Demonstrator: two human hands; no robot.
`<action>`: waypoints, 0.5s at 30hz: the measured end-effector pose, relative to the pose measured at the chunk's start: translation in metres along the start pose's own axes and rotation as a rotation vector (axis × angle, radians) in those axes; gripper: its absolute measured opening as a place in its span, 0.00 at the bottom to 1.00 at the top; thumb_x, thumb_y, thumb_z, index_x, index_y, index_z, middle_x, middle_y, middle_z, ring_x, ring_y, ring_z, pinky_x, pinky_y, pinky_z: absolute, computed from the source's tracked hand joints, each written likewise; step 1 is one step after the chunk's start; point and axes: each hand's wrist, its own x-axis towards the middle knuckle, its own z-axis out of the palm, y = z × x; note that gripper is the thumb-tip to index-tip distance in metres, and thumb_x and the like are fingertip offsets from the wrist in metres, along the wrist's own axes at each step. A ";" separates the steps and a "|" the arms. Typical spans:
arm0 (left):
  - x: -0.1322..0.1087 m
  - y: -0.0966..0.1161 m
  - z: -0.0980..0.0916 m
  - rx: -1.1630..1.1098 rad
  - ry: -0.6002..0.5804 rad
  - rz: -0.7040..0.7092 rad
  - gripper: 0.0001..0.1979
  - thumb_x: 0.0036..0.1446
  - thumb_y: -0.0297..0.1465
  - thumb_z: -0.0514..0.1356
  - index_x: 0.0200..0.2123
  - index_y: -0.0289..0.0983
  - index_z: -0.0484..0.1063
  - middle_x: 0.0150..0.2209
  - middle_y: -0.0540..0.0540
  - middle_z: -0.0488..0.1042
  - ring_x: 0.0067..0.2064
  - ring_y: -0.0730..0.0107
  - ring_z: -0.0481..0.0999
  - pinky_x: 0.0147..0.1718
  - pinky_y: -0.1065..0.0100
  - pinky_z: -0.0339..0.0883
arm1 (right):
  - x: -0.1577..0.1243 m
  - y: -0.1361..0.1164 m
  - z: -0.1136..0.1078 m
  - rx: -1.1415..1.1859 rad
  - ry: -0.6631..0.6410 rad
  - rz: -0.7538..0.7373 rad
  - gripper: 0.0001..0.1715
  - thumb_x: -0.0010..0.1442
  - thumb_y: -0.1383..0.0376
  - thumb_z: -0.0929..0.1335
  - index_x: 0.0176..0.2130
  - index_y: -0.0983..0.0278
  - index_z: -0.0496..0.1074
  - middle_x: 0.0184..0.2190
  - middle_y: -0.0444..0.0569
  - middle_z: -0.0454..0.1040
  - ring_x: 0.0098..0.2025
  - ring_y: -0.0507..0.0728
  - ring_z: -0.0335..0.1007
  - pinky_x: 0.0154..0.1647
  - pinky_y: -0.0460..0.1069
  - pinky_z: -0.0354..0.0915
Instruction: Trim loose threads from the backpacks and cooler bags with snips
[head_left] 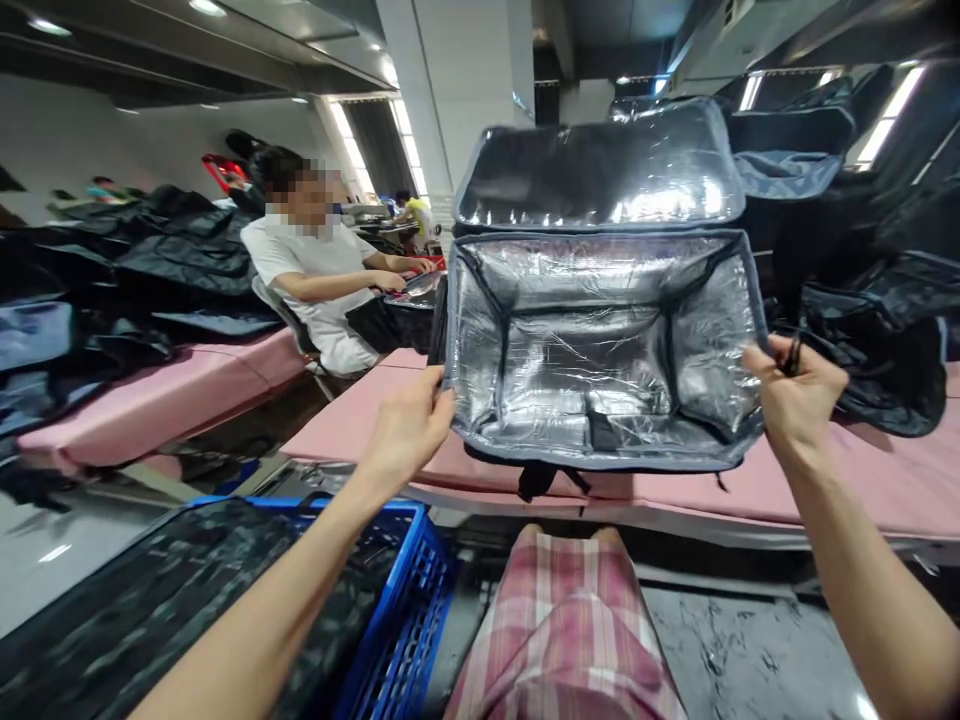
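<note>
An insulated cooler bag [589, 350] with a shiny silver lining is held up before me, its mouth facing me. Its lid [600, 180] is folded back above the opening. My left hand [409, 425] pinches the bag's left rim between thumb and fingers. On the opposite rim my right hand [802, 385] is closed, with a bit of black strap or cord by its fingers. Black straps dangle under the front edge. The bag's outer back side is hidden.
A pink-covered table [360, 420] runs beneath the bag, with dark bags [877, 350] on its right. Lower left, a blue plastic crate [397, 600] holds dark patterned bags. A seated co-worker [307, 270] handles another bag beyond the table. More dark bags [172, 250] are piled on the left table.
</note>
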 end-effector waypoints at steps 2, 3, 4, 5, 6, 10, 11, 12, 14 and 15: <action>-0.007 -0.012 0.007 0.125 -0.080 0.037 0.17 0.52 0.34 0.47 0.42 0.35 0.67 0.21 0.51 0.66 0.22 0.69 0.66 0.24 0.72 0.56 | -0.024 0.022 -0.011 -0.080 -0.118 0.073 0.11 0.48 0.60 0.68 0.30 0.67 0.72 0.21 0.40 0.63 0.23 0.48 0.55 0.25 0.44 0.54; -0.016 -0.020 0.015 0.180 -0.155 0.042 0.17 0.53 0.33 0.47 0.42 0.35 0.67 0.22 0.50 0.68 0.23 0.68 0.68 0.25 0.71 0.57 | -0.043 0.036 -0.018 -0.126 -0.186 0.118 0.12 0.49 0.59 0.68 0.29 0.66 0.72 0.21 0.40 0.63 0.23 0.49 0.55 0.24 0.44 0.54; -0.029 -0.029 0.026 0.236 -0.249 0.038 0.17 0.54 0.33 0.46 0.44 0.35 0.66 0.23 0.48 0.70 0.25 0.66 0.70 0.26 0.71 0.58 | -0.064 0.051 -0.024 -0.172 -0.284 0.167 0.12 0.49 0.59 0.67 0.29 0.66 0.71 0.21 0.41 0.63 0.23 0.49 0.56 0.24 0.44 0.54; -0.045 -0.038 0.039 0.301 -0.348 0.019 0.16 0.55 0.32 0.46 0.45 0.35 0.65 0.25 0.47 0.72 0.28 0.64 0.72 0.28 0.70 0.60 | -0.089 0.066 -0.031 -0.207 -0.370 0.227 0.12 0.49 0.58 0.67 0.28 0.66 0.71 0.20 0.41 0.64 0.23 0.50 0.56 0.23 0.44 0.54; -0.064 -0.047 0.054 0.369 -0.450 -0.018 0.16 0.56 0.31 0.46 0.46 0.35 0.64 0.27 0.45 0.73 0.30 0.62 0.74 0.30 0.69 0.61 | -0.116 0.082 -0.038 -0.214 -0.456 0.291 0.12 0.48 0.59 0.66 0.29 0.65 0.71 0.21 0.42 0.65 0.24 0.50 0.58 0.24 0.44 0.56; -0.138 -0.076 0.110 0.527 -0.796 -0.192 0.15 0.58 0.29 0.45 0.48 0.35 0.62 0.31 0.40 0.75 0.35 0.57 0.76 0.33 0.67 0.63 | -0.209 0.124 -0.065 -0.313 -0.660 0.525 0.15 0.46 0.56 0.67 0.29 0.66 0.71 0.22 0.45 0.71 0.26 0.53 0.63 0.26 0.46 0.59; -0.151 -0.080 0.117 0.524 -0.835 -0.215 0.15 0.58 0.29 0.45 0.47 0.35 0.62 0.31 0.40 0.75 0.35 0.57 0.76 0.33 0.66 0.63 | -0.223 0.129 -0.070 -0.328 -0.671 0.558 0.16 0.47 0.55 0.67 0.30 0.66 0.71 0.23 0.45 0.71 0.26 0.54 0.64 0.27 0.46 0.59; -0.162 -0.084 0.120 0.510 -0.850 -0.226 0.15 0.59 0.29 0.45 0.47 0.35 0.62 0.31 0.40 0.75 0.35 0.57 0.76 0.33 0.66 0.63 | -0.232 0.132 -0.075 -0.334 -0.675 0.585 0.17 0.47 0.55 0.66 0.31 0.66 0.71 0.24 0.46 0.72 0.27 0.54 0.65 0.27 0.46 0.60; -0.174 -0.087 0.117 0.469 -0.848 -0.242 0.15 0.60 0.30 0.44 0.47 0.35 0.62 0.30 0.41 0.75 0.35 0.57 0.76 0.33 0.67 0.62 | -0.236 0.131 -0.084 -0.348 -0.680 0.607 0.19 0.48 0.54 0.66 0.34 0.66 0.72 0.27 0.47 0.73 0.29 0.56 0.67 0.30 0.47 0.61; -0.177 -0.087 0.111 0.443 -0.842 -0.255 0.15 0.60 0.30 0.45 0.48 0.35 0.62 0.30 0.42 0.75 0.34 0.58 0.76 0.33 0.67 0.62 | -0.233 0.128 -0.088 -0.367 -0.675 0.584 0.20 0.49 0.54 0.66 0.36 0.66 0.72 0.30 0.48 0.74 0.31 0.57 0.68 0.32 0.48 0.62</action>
